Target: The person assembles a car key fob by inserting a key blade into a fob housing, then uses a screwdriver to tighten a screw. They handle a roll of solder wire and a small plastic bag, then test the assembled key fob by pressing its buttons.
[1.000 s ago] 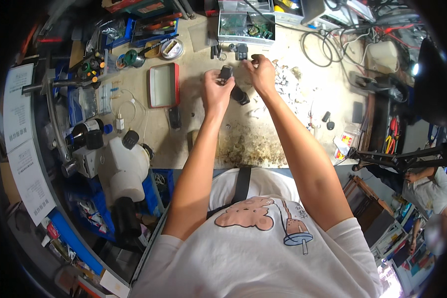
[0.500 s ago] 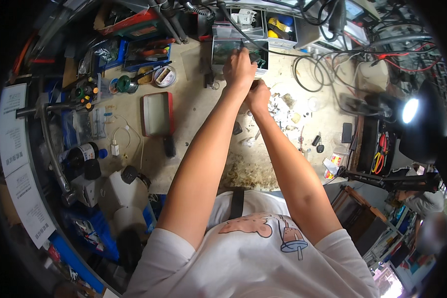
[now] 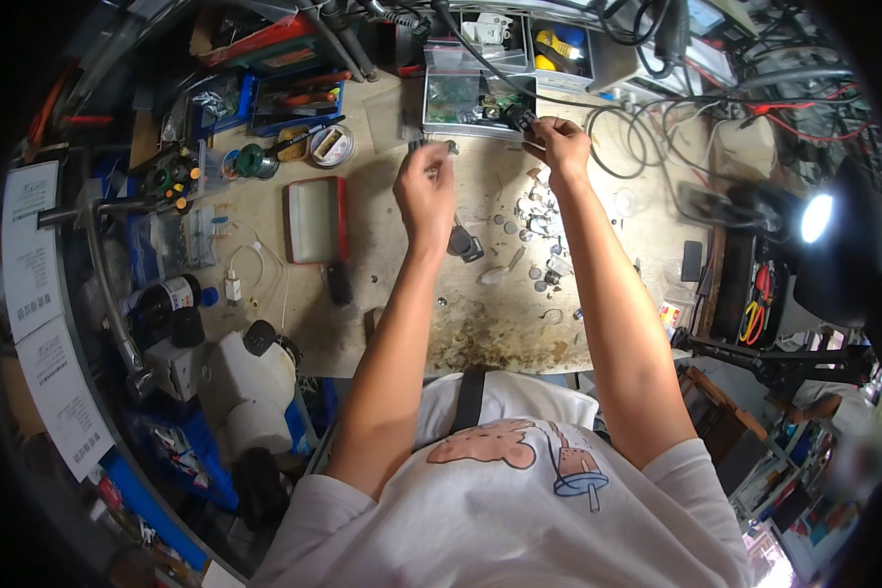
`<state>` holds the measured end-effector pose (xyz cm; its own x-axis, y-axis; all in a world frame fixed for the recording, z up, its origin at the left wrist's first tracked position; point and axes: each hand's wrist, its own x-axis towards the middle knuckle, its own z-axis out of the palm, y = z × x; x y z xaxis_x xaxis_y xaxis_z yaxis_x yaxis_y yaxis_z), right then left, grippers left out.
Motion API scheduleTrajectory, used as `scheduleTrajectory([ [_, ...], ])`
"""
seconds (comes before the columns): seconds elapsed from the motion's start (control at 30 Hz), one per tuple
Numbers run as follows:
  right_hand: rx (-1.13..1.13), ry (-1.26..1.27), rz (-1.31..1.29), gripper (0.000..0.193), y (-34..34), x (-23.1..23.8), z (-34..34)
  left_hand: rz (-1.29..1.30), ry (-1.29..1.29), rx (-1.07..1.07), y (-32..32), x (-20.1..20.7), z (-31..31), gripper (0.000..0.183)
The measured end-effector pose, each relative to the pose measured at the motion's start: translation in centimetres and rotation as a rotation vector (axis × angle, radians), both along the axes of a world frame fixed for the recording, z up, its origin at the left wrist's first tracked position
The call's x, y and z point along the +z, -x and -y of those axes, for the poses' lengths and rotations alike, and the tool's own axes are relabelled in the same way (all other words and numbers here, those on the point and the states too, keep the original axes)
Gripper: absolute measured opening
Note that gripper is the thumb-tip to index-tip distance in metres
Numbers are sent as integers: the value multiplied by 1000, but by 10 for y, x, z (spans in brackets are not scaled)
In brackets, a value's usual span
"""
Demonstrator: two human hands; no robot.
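My left hand hovers over the bench in front of a grey drawer; its fingers are curled but smeared by motion, so what it holds is unclear. At the drawer's front right corner, my right hand pinches a small dark part between thumb and fingers. Green circuit boards and clear plastic bags fill the drawer. A black key fob rests on the bench below my left hand. Several small round silvery pieces are scattered by my right forearm.
To the left stand a red-rimmed tin, a solder spool and a blue tray of tools. A lit lamp and looping cables take up the right. A white microscope-like device stands at the lower left.
My hands have moved apart: the left came back from over the drawer toward me and leftward, the right went up and right to the drawer's corner. More small round pieces show on the bench.
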<state>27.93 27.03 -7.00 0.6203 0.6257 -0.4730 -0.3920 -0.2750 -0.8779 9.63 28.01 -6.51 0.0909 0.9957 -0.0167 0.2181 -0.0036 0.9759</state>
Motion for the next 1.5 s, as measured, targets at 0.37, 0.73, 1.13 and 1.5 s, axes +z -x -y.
scheduleTrajectory([
  [0.37, 232, 95, 831, 13, 12, -6, 9, -330, -20, 183, 127, -11, 84, 22],
  [0.73, 301, 26, 529, 16, 36, 7, 60, -802, 159, 299, 187, -26, 132, 62],
  [1.13, 335, 138, 196, 17, 92, 41, 201, -1006, -112, 307, 187, -30, 107, 39],
  [1.5, 815, 86, 202, 27, 137, 60, 208, -406, -22, 53, 113, 20, 135, 40],
])
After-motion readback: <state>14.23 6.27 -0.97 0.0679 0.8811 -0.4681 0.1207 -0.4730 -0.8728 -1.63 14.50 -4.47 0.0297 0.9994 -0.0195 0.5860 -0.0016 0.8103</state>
